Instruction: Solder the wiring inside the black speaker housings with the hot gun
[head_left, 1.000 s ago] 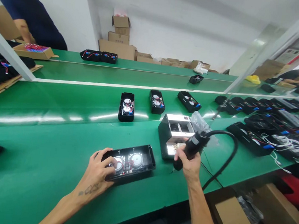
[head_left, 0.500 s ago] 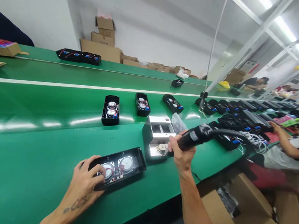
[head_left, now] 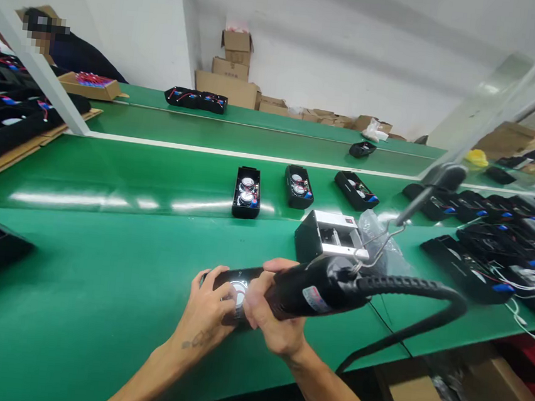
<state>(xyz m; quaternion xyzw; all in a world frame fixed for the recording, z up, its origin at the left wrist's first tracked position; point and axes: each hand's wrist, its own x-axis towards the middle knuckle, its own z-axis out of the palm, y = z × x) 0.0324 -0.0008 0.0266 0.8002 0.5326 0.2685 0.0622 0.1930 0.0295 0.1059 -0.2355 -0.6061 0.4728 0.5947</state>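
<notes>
The right hand (head_left: 276, 308) is closed around a power screwdriver (head_left: 311, 286) and has swung left, away from the front of what looks like a screw feeder (head_left: 308, 239), to the middle of the frame — so tool and workpiece now meet. The tip is hidden behind the fingers, so contact cannot be told. The left hand (head_left: 210, 308), half curled, still grips the left end of the open speaker housing (head_left: 247, 275), which lies at lower centre, largely covered by both hands.

The housing is black and box-shaped, with a pale round speaker driver (head_left: 240, 291) showing between the hands. The screwdriver is a smooth dark cylinder with a small label; a bent wire hanger (head_left: 387, 237) and a ribbed black cable (head_left: 416, 328) trail right. Beyond stand the feeder's bare-metal top and crumpled clear plastic (head_left: 392, 253) — then three more open housings (head_left: 247, 192) across the glossy green surface (head_left: 121, 287)
</notes>
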